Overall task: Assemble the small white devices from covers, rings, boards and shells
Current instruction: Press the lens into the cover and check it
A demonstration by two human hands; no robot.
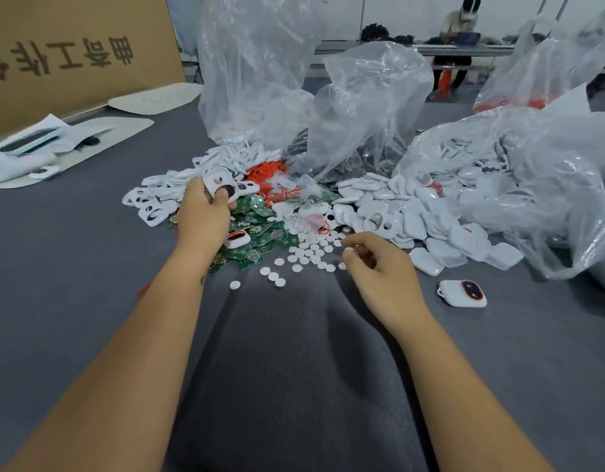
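My left hand (202, 216) grips a white cover (220, 183) with a dark hole, held above the pile of green boards (260, 233). My right hand (379, 264) hovers over the scattered small white discs (311, 253) and pinches one disc (348, 250) at its fingertips. White covers (161, 199) lie heaped to the left, orange rings (265, 173) behind the boards, and white shells (413, 216) to the right. One assembled device (462, 293) lies on the grey cloth at the right, another (237, 239) rests on the boards.
Clear plastic bags (362, 107) stand behind the piles, and one at the right (532, 185) spills shells. A cardboard sheet (72, 52) leans at the back left above white mats (89, 141). Grey cloth (294, 369) covers the table. A person sits far behind.
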